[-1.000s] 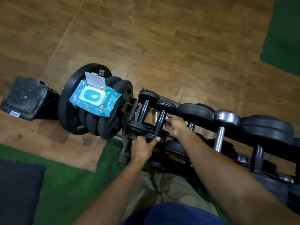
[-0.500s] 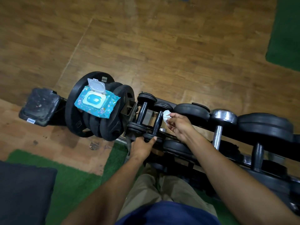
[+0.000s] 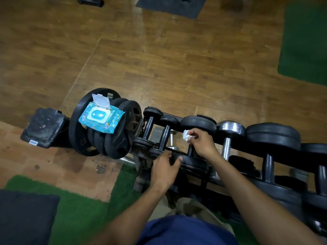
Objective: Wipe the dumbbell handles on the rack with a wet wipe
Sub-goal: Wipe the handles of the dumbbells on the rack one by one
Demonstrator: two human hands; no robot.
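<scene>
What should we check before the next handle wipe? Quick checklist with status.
1. Crumpled white wet wipe held in the right hand: ok, pinched at the fingertips.
2. Wipe in contact with a handle: not ok, it sits above the third black dumbbell's handle, apart from it.
3. Left hand steadying the black dumbbell rack: ok, its fingers touch the dumbbell's near black plate.
4. Next handle reachable: ok, the chrome dumbbell's steel handle stands uncovered just right of the right hand.
5. Wipe still moist: cannot tell.
6. Spare wipes: ok, blue wet-wipe pack lies lid-open on the black weight plates.
</scene>
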